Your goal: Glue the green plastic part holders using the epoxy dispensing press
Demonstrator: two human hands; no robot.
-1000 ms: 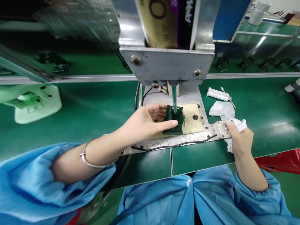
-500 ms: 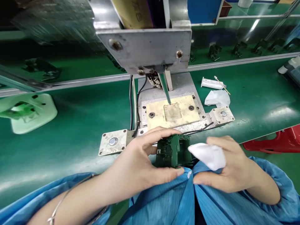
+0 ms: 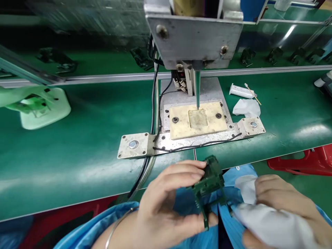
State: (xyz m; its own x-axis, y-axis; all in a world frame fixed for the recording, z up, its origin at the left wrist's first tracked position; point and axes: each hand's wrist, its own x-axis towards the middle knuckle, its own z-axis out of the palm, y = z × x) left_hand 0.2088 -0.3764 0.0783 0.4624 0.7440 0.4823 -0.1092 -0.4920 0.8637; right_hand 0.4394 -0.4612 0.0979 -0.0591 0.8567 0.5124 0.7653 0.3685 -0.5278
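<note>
My left hand (image 3: 171, 204) grips a dark green plastic housing (image 3: 211, 180) between thumb and fingers, tilted, just off the bench's front edge. The housing has an open frame with thin legs pointing down toward my lap. To its right, my right hand (image 3: 287, 193) is closed on a white cloth (image 3: 275, 223), partly smeared by motion. One end of the cloth is close to the housing's lower right corner; whether they touch I cannot tell. Beyond both hands stands a bench machine (image 3: 192, 41), its narrow tip over a cream fixture plate (image 3: 178, 131) with a square recess.
Button boxes (image 3: 136, 145) flank the fixture, with cables (image 3: 145, 173) running over the bench edge. A white tube (image 3: 241, 91), a cotton swab (image 3: 252, 93) and a crumpled wipe (image 3: 246, 108) lie right. A pale green stand (image 3: 45, 107) is at left, a red stool (image 3: 301, 160) at right.
The housing has been turned and tilted in my left hand, and brought back from the fixture. My right hand has moved right and lower with the cloth. The view has shifted.
</note>
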